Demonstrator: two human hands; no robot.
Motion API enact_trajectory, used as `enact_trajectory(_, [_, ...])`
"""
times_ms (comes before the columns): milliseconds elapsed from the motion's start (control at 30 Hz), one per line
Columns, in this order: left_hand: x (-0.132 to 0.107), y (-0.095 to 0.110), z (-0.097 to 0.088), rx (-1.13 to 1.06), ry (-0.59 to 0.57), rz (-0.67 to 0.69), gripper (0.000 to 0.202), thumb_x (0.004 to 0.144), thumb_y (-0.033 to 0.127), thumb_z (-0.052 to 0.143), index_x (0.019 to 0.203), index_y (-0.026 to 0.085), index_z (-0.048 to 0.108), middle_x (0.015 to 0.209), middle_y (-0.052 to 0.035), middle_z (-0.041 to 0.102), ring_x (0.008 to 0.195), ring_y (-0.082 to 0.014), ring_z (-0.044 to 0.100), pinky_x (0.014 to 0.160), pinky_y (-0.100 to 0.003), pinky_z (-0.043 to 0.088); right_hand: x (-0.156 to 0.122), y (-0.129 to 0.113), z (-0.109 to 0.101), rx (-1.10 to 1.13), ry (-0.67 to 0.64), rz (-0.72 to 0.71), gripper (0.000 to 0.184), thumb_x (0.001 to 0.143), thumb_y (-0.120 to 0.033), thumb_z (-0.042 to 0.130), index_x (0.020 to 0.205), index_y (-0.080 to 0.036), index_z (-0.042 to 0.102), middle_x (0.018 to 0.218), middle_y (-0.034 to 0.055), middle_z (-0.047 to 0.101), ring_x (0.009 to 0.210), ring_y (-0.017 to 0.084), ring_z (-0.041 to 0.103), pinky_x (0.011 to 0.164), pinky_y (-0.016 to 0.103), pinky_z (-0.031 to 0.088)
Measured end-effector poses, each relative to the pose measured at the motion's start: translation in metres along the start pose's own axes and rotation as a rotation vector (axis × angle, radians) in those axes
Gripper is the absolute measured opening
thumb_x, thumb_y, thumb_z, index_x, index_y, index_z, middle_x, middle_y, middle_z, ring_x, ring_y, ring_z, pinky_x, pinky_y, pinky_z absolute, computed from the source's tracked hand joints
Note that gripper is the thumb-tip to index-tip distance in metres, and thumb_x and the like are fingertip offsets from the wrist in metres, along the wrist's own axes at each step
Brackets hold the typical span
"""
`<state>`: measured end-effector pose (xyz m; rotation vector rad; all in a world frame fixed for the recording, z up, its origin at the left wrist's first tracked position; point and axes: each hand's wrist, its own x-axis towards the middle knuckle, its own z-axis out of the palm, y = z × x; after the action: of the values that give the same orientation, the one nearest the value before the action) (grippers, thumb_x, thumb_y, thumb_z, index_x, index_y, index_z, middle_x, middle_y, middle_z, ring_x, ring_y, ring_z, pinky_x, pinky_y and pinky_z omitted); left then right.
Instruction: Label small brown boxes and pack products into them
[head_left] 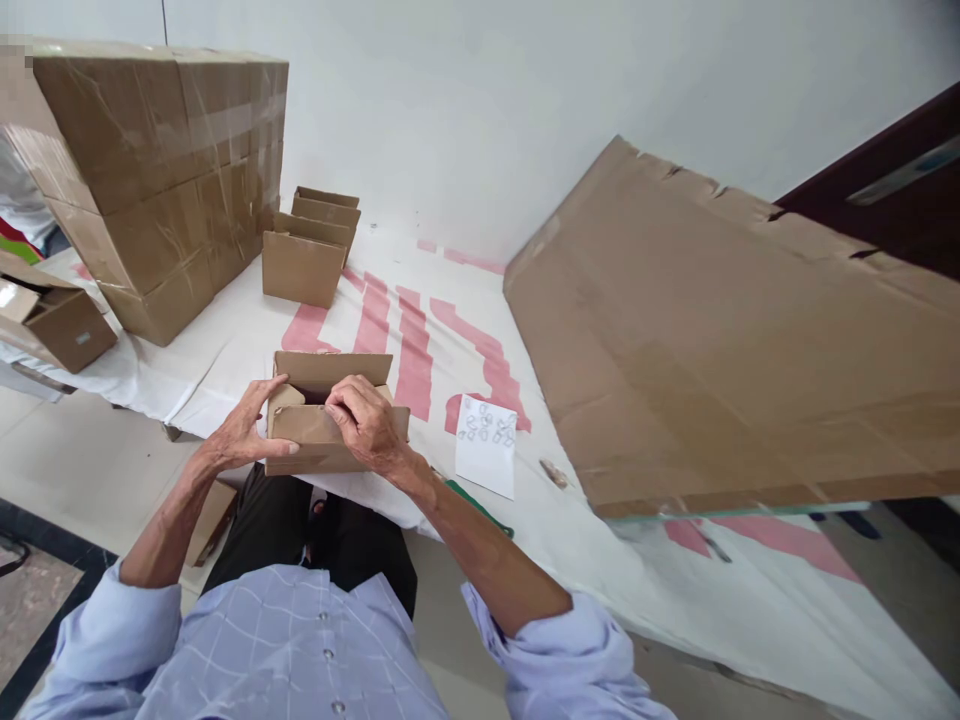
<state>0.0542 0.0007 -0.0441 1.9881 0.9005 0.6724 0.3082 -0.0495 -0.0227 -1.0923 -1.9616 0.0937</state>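
A small cardboard box (322, 458) with its top flaps up sits at the table's front edge, close to my body. My left hand (247, 428) grips the box's left end, thumb along the front side and fingers at the back corner. Curled over the front flap near the middle is my right hand (367, 420), its fingertips reaching the box opening. Whether those fingertips hold anything besides the flap cannot be made out. The inside of the box is mostly hidden by the hand and flaps.
Taped cartons (161, 190) are stacked at the left, with small open boxes (304, 265) beside them and another box (71, 325) at far left. A sheet with drawings (486, 455) lies right of my hands. A large cardboard panel (735, 350) leans at right.
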Motion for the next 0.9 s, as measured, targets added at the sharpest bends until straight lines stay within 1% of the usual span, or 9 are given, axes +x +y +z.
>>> enact_trajectory(67, [0.0,0.001,0.001,-0.002,0.007,0.008,0.105,0.074,0.061,0.088,0.164,0.031,0.043,0.153,-0.0144,0.049,0.141,-0.0396,0.051,0.109,-0.056,0.055,-0.003,0.0,0.002,-0.037,-0.001,-0.015,0.027,0.109,-0.022,0.046,0.084,-0.026,0.056,0.088,0.0081,0.063,0.087,0.025,0.058,0.083,0.042,0.05])
enact_trajectory(100, [0.0,0.001,0.002,-0.008,0.015,0.016,0.099,0.076,0.062,0.087,0.161,0.03,0.046,0.151,-0.0138,0.05,0.14,-0.0387,0.052,0.11,-0.056,0.054,-0.005,0.001,0.004,-0.053,-0.005,-0.019,0.027,0.109,-0.021,0.045,0.084,-0.026,0.057,0.089,0.0087,0.063,0.087,0.026,0.058,0.083,0.043,0.05])
enact_trajectory(200, [0.001,0.002,0.008,-0.039,0.059,0.012,0.069,0.088,0.064,0.075,0.147,0.03,0.061,0.141,-0.0112,0.057,0.134,-0.035,0.057,0.113,-0.054,0.052,-0.011,0.003,0.009,-0.075,-0.015,-0.021,0.026,0.107,-0.019,0.044,0.087,-0.025,0.059,0.093,0.0103,0.064,0.088,0.027,0.057,0.085,0.045,0.05])
enact_trajectory(300, [0.004,0.002,0.016,-0.063,0.122,-0.037,0.051,0.094,0.062,0.067,0.133,0.029,0.067,0.134,-0.0097,0.059,0.128,-0.033,0.059,0.105,-0.05,0.056,-0.019,0.003,0.012,-0.072,-0.007,-0.03,0.025,0.107,-0.018,0.044,0.087,-0.025,0.058,0.095,0.0105,0.064,0.088,0.026,0.057,0.085,0.044,0.051])
enact_trajectory(433, [0.008,0.001,0.021,-0.074,0.171,-0.07,0.049,0.092,0.059,0.066,0.129,0.027,0.067,0.134,-0.0101,0.058,0.129,-0.0326,0.058,0.1,-0.047,0.059,-0.03,0.0,0.01,-0.017,0.061,-0.027,0.023,0.107,-0.02,0.045,0.089,-0.025,0.057,0.095,0.01,0.065,0.088,0.025,0.06,0.084,0.043,0.052])
enact_trajectory(567, [0.007,0.001,0.021,-0.069,0.174,-0.086,0.05,0.093,0.058,0.066,0.132,0.027,0.065,0.138,-0.0094,0.058,0.129,-0.0324,0.059,0.101,-0.047,0.058,-0.043,-0.011,0.005,0.093,0.118,0.074,0.018,0.106,-0.026,0.047,0.092,-0.025,0.057,0.093,0.0085,0.066,0.088,0.025,0.063,0.083,0.043,0.054])
enact_trajectory(667, [0.007,0.001,0.021,-0.079,0.183,-0.087,0.05,0.093,0.057,0.066,0.133,0.027,0.064,0.14,-0.0082,0.058,0.128,-0.0314,0.06,0.102,-0.046,0.058,-0.049,-0.024,-0.005,0.15,0.144,0.125,0.016,0.107,-0.029,0.047,0.094,-0.026,0.056,0.091,0.0067,0.067,0.087,0.024,0.066,0.082,0.042,0.056])
enact_trajectory(800, [0.007,0.001,0.022,-0.075,0.18,-0.071,0.049,0.093,0.055,0.066,0.132,0.027,0.064,0.14,-0.0083,0.059,0.129,-0.0319,0.059,0.1,-0.046,0.058,-0.036,-0.035,-0.024,0.167,0.177,0.173,0.014,0.109,-0.032,0.046,0.1,-0.026,0.055,0.093,0.0059,0.068,0.086,0.022,0.067,0.079,0.039,0.056])
enact_trajectory(900, [0.007,0.002,0.022,-0.07,0.184,-0.064,0.049,0.092,0.056,0.066,0.132,0.027,0.065,0.139,-0.0093,0.059,0.129,-0.0324,0.059,0.098,-0.046,0.058,-0.012,-0.028,-0.033,0.167,0.113,0.188,0.014,0.109,-0.032,0.046,0.098,-0.026,0.053,0.093,0.0054,0.066,0.084,0.021,0.065,0.078,0.038,0.055])
